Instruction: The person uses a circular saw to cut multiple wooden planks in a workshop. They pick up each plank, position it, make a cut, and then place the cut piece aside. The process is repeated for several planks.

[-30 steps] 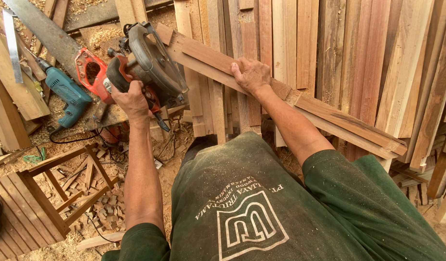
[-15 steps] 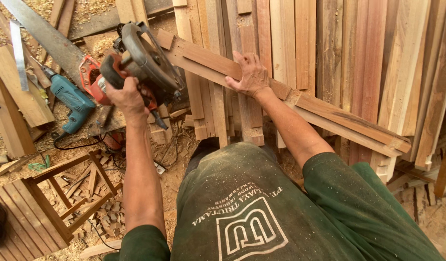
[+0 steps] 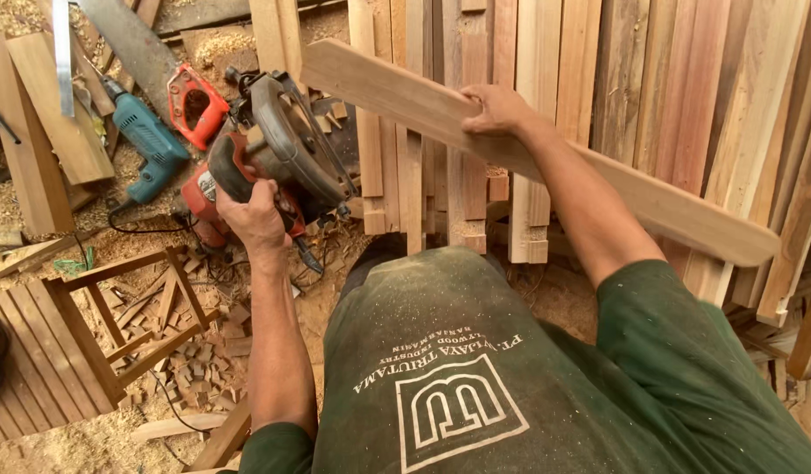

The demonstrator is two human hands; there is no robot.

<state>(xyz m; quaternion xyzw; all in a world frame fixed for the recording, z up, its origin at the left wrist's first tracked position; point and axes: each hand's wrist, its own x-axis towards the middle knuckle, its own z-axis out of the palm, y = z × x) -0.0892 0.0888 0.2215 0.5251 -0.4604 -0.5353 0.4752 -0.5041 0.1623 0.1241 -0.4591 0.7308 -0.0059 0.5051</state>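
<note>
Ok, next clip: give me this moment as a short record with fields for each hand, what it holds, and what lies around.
left hand: left hand grips the handle of a circular saw, lifted off the floor
right hand: right hand holds a long wooden plank, raised and slanting across the view
behind: upright wooden boards stacked together
floor, left: teal power drill, red handsaw handle, small wooden frame, offcuts and sawdust
clothing: dark green shirt with white print

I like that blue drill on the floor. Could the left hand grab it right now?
Probably not right away. The left hand is wrapped around the circular saw, so it is full. The blue drill lies beyond the saw, with nothing covering it.
</note>
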